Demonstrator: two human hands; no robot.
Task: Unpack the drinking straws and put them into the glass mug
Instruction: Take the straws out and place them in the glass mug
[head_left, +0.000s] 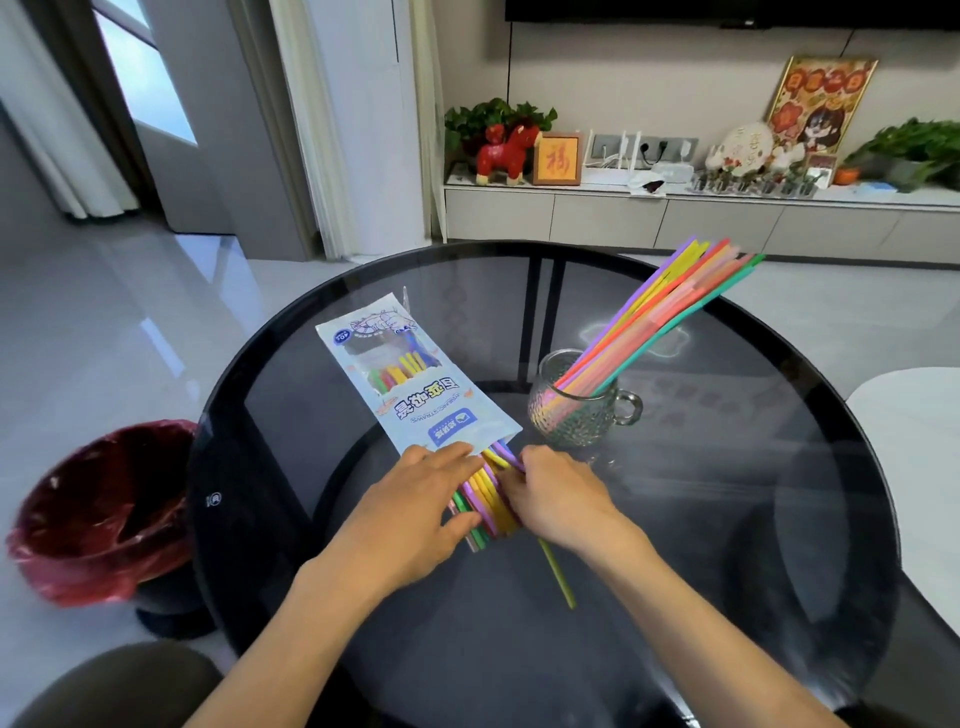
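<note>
Straws (485, 499) | round dark glass table (727, 519) | red-lined bin (98, 509) left

Bare forearms without sleeves; dark brown trousers (119, 686) at the knee.

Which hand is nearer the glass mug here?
Right. The right hand sits just below the glass mug, on the straws coming out of the packet. The left hand lies farther left, beyond those straws.
</note>
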